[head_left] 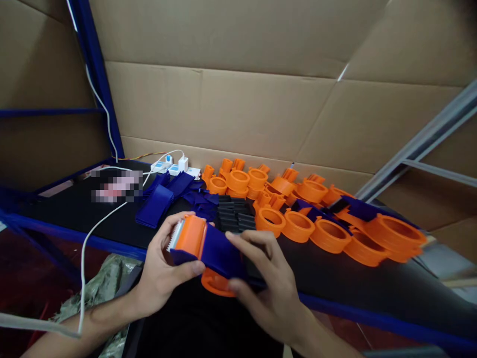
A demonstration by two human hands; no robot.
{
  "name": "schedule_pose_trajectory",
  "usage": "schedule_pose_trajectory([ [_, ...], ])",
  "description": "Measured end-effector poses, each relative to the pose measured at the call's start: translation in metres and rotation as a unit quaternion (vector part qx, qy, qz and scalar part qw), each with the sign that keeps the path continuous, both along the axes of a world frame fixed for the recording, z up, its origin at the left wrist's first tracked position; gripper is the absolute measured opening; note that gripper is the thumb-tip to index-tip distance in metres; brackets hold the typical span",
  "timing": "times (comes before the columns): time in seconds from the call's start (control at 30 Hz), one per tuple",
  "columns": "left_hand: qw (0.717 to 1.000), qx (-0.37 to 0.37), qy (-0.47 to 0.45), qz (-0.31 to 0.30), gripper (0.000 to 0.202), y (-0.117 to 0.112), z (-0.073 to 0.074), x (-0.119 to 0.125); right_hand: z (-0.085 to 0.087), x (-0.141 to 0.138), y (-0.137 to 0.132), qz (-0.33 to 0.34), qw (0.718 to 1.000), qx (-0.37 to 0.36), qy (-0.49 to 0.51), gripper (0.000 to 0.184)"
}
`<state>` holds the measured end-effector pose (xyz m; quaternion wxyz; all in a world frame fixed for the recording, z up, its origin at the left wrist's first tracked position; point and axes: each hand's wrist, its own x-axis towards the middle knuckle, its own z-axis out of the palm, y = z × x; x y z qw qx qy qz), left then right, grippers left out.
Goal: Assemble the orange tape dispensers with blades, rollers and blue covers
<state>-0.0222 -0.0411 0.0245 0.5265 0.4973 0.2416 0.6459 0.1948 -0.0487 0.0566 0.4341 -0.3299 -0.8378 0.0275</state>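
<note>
I hold an orange and blue tape dispenser (203, 248) over the near edge of the black table (357, 278). My left hand (164, 271) is closed round its toothed front end, thumb underneath. My right hand (268, 283) grips the blue handle end, fingers wrapped over it. An orange ring of the dispenser shows below, between my hands.
Several orange plastic rings and spools (298, 209) lie across the back and right of the table. Blue plastic parts (160, 201) and a stack of black pieces (233, 214) sit behind my hands. A white power strip (173, 166) with cable lies at the back left. Cardboard walls surround the table.
</note>
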Motion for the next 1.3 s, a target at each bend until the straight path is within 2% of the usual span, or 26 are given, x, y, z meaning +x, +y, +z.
schedule_pose_trajectory([
  [0.07,0.999,-0.044,-0.032,-0.002,0.059,0.0,-0.001,0.004,-0.006,0.003,-0.011,-0.013,0.996,0.068,-0.056,0.057],
  [0.13,0.994,-0.089,-0.041,-0.041,0.052,0.0,0.0,0.009,-0.008,0.009,-0.014,-0.028,0.992,0.095,-0.082,0.054],
  [0.23,0.986,-0.115,-0.053,-0.111,0.049,0.004,0.0,0.015,0.001,0.029,-0.006,-0.057,0.995,0.045,-0.076,0.044],
  [0.33,0.983,-0.115,-0.052,-0.135,0.042,0.011,0.0,0.015,0.023,0.071,0.015,-0.152,0.986,-0.009,-0.067,0.03],
  [0.4,0.98,-0.125,-0.035,-0.148,0.039,0.015,-0.001,0.012,0.04,0.109,0.032,-0.283,0.957,-0.007,-0.063,0.03],
  [0.5,0.974,-0.139,-0.005,-0.179,0.035,0.02,-0.002,0.008,0.059,0.168,0.058,-0.465,0.879,-0.036,-0.094,0.039],
  [0.57,0.971,-0.143,0.011,-0.193,0.033,0.021,-0.003,0.008,0.066,0.198,0.073,-0.533,0.832,-0.086,-0.129,0.046],
  [0.63,0.968,-0.141,0.025,-0.204,0.03,0.021,-0.003,0.009,0.069,0.216,0.083,-0.572,0.797,-0.123,-0.15,0.052],
  [0.7,0.966,-0.139,0.037,-0.214,0.028,0.021,-0.004,0.01,0.068,0.224,0.089,-0.586,0.781,-0.15,-0.153,0.055],
  [0.97,0.957,-0.13,0.082,-0.246,0.025,0.02,-0.007,0.009,0.063,0.242,0.1,-0.593,0.758,-0.217,-0.166,0.063],
  [1.1,0.954,-0.126,0.09,-0.256,0.025,0.021,-0.007,0.009,0.065,0.25,0.102,-0.593,0.752,-0.223,-0.18,0.07],
  [1.3,0.954,-0.125,0.092,-0.258,0.024,0.021,-0.006,0.008,0.067,0.255,0.107,-0.578,0.752,-0.245,-0.201,0.067],
])
